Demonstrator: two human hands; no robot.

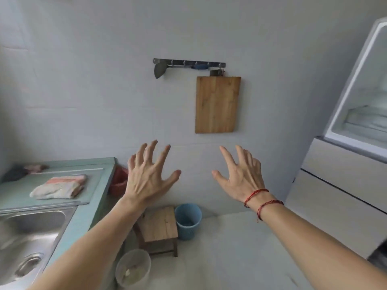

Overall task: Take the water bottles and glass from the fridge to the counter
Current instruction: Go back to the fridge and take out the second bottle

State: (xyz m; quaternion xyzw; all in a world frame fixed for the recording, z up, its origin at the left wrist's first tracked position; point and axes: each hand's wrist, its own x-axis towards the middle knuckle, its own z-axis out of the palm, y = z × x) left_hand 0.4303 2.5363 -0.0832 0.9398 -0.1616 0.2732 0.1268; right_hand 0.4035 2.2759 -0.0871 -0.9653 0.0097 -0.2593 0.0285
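We note: pale green counter (62, 164), blue bin (188, 220), brown wooden board (217, 104), red thread bracelets (262, 200), white fridge (339, 176).

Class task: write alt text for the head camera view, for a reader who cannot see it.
Two empty hands, left hand and right hand, spread open before a grey wall with a hanging cutting board. A sink and counter sit left; an open fridge stands right.

Two empty hands (149, 176) (240, 178); two buckets (187, 220) (133, 267); one stool (160, 227); one cutting board (217, 104).
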